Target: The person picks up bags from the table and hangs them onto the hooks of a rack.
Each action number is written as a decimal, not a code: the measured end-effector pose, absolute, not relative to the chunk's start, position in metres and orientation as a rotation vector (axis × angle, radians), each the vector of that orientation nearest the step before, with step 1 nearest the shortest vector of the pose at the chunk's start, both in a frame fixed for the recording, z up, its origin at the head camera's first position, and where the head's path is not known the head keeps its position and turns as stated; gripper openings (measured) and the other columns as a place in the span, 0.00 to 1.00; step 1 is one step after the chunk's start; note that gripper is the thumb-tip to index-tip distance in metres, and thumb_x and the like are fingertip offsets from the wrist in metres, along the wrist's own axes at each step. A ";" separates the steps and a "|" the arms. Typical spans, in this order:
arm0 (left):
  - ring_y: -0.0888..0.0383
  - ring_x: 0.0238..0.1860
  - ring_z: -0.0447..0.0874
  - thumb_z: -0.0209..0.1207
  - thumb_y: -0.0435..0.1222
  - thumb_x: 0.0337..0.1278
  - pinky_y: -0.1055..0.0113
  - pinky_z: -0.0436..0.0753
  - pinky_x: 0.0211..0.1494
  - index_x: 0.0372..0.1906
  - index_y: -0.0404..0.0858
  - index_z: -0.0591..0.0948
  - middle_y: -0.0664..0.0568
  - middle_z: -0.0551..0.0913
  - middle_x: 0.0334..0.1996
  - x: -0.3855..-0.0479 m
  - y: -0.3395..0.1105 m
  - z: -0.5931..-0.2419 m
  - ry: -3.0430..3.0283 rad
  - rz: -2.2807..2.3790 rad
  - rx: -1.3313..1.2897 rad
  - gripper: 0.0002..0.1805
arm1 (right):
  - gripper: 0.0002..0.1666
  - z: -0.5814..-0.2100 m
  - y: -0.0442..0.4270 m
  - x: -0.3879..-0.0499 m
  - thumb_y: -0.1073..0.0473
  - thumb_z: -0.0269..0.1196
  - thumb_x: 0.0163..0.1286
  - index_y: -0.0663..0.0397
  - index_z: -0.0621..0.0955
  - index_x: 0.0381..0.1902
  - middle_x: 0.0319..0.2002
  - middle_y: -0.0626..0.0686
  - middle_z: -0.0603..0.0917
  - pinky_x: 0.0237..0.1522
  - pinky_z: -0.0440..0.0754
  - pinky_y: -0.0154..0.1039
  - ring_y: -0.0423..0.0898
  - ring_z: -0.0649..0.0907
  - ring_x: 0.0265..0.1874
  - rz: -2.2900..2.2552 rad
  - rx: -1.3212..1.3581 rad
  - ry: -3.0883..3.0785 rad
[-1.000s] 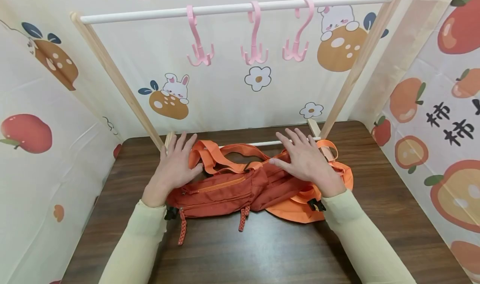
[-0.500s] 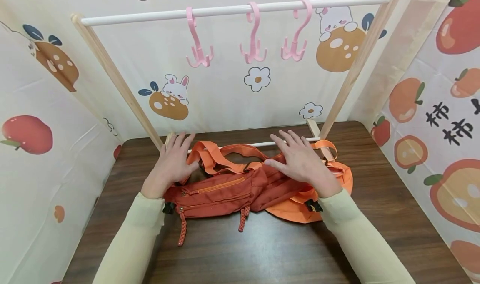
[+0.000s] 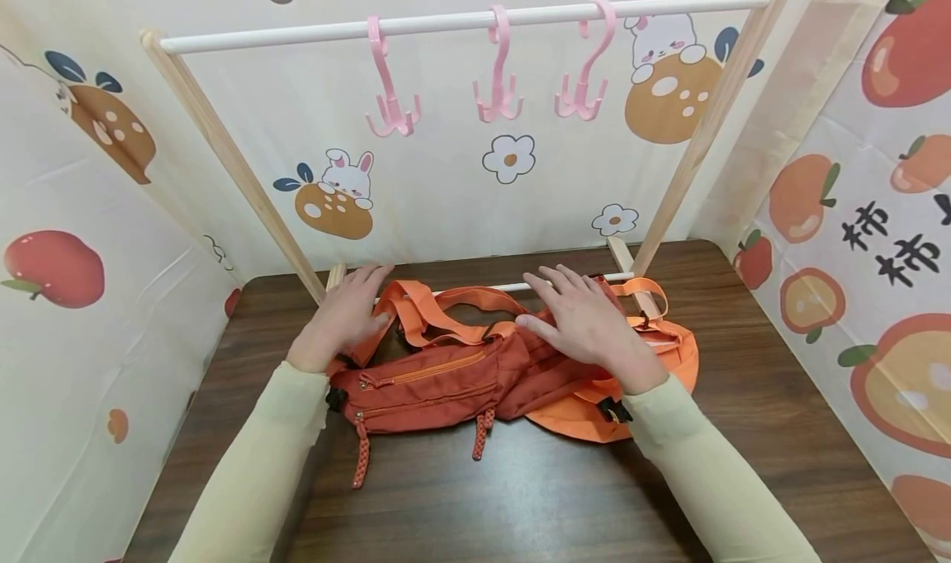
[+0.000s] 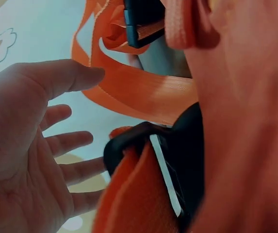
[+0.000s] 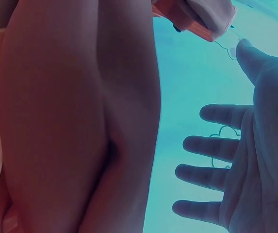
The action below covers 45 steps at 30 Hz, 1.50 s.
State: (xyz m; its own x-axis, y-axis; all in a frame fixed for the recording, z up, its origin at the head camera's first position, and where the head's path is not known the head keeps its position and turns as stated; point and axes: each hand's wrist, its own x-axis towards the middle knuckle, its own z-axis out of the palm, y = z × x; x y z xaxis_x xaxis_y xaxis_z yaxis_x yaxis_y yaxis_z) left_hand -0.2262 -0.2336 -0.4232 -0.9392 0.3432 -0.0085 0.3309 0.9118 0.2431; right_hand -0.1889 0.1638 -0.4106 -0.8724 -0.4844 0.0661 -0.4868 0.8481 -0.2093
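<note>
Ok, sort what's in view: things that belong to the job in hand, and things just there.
Likely the job:
rust-red waist bag
orange webbing strap
orange fabric item, type unclear

Likely just there:
pink multi-prong hooks, untouched, though possibly useful later
wooden rack
wood-grain table
fruit-print backdrop

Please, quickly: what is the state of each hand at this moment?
Left hand: open, holding nothing, near the orange strap.
Right hand: open, holding nothing.
</note>
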 end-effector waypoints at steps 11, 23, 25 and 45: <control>0.33 0.74 0.68 0.65 0.34 0.71 0.36 0.70 0.72 0.81 0.36 0.64 0.37 0.69 0.76 -0.244 -0.226 -0.430 2.936 0.317 0.572 0.38 | 0.53 -0.413 0.156 -0.186 0.19 0.41 0.77 0.45 0.61 0.85 0.82 0.59 0.62 0.76 0.56 0.69 0.63 0.57 0.82 0.335 0.836 -3.010; 0.38 0.61 0.82 0.59 0.35 0.78 0.40 0.78 0.65 0.67 0.34 0.78 0.38 0.83 0.61 -0.253 -0.224 -0.445 2.983 0.349 0.622 0.20 | 0.52 -0.411 0.154 -0.183 0.20 0.42 0.77 0.45 0.62 0.85 0.82 0.59 0.61 0.75 0.57 0.70 0.63 0.57 0.82 0.329 0.839 -3.010; 0.39 0.58 0.84 0.59 0.35 0.78 0.41 0.80 0.62 0.64 0.35 0.79 0.38 0.84 0.58 -0.253 -0.224 -0.446 2.997 0.368 0.610 0.17 | 0.52 -0.411 0.153 -0.182 0.20 0.41 0.78 0.45 0.62 0.85 0.82 0.59 0.61 0.76 0.57 0.69 0.63 0.57 0.82 0.331 0.841 -3.011; 0.38 0.66 0.79 0.55 0.32 0.78 0.40 0.75 0.68 0.72 0.36 0.78 0.37 0.81 0.66 -0.251 -0.233 -0.437 3.031 0.552 0.576 0.22 | 0.50 -0.407 0.150 -0.181 0.22 0.43 0.79 0.45 0.62 0.85 0.82 0.59 0.62 0.77 0.56 0.67 0.62 0.59 0.81 0.313 0.864 -2.990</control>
State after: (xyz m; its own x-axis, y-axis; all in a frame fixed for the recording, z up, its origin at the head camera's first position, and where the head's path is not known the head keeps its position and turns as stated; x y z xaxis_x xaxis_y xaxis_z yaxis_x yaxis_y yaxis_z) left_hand -0.2513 -0.2332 -0.4374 -0.9325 0.3564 0.0578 0.3539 0.8704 0.3422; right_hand -0.1814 0.1498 -0.4068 -0.8474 -0.5266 0.0680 -0.5292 0.8274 -0.1877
